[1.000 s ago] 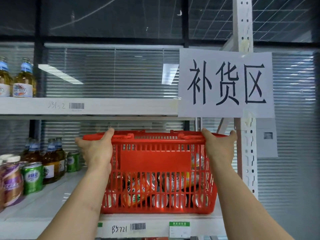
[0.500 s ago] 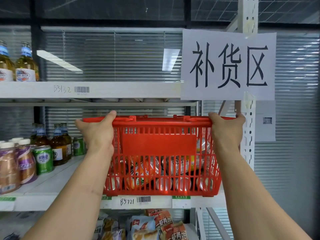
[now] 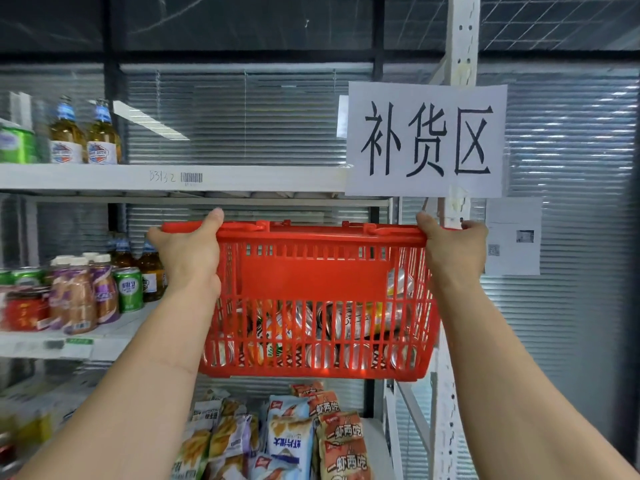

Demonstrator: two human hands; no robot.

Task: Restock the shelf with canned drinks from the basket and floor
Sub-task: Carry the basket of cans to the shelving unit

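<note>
Left of the load, bottles and cans (image 3: 129, 289) crowd the middle shelf (image 3: 104, 341); left hand (image 3: 188, 252) and right hand (image 3: 453, 252) each clamp opposite rim ends of the red basket (image 3: 317, 271), apparently keeping its cans (image 3: 346, 320) level, clear of the shelf.

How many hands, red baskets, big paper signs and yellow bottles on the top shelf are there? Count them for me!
hands (left hand, right hand): 2
red basket: 1
big paper sign: 1
yellow bottles on the top shelf: 2
Total: 6
</note>
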